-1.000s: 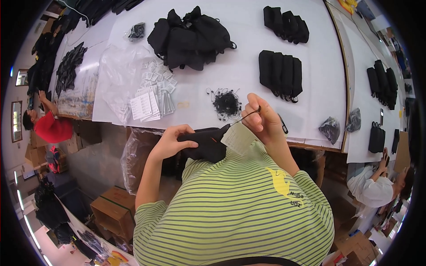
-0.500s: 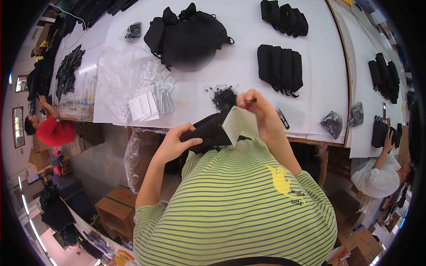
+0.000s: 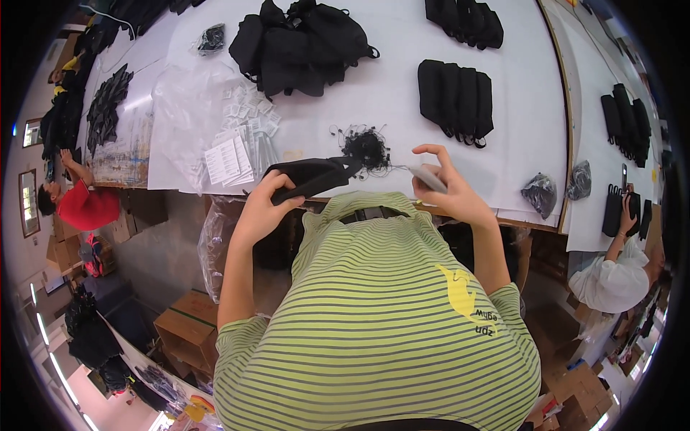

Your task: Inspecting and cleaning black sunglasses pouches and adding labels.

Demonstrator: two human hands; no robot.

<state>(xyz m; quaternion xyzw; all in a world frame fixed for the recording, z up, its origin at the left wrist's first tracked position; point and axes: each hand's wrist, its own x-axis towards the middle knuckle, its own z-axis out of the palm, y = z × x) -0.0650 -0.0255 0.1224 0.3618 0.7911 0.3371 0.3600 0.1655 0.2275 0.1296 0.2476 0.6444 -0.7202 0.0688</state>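
Observation:
My left hand [image 3: 264, 207] is closed on a black fabric pouch [image 3: 310, 178], thumb in front and fingers behind, at the table's near edge. A strap end of the pouch points right, toward a tangled pile of black tag strings [image 3: 366, 149]. My right hand [image 3: 454, 192] pinches a pale hang tag [image 3: 429, 178], seen nearly edge-on, with the index finger stretched out above it. A thin string runs left from the tag; whether it joins the pouch I cannot tell. Left of the pile lie printed white tags [image 3: 230, 161], some fanned out in a stack.
A heap of black pouches [image 3: 302, 50] lies at the back. Rows of black pouches [image 3: 456, 100] stand at the right, near a plastic-wrapped black bundle [image 3: 539, 195]. Clear plastic [image 3: 183, 118] spreads at the left. Co-workers in a red shirt [image 3: 88, 208] and a white shirt [image 3: 611, 276] flank the table.
My hands have moved apart: the left with the pouch to the left, the right with the tag to the right. The tag has turned from broad side to nearly edge-on.

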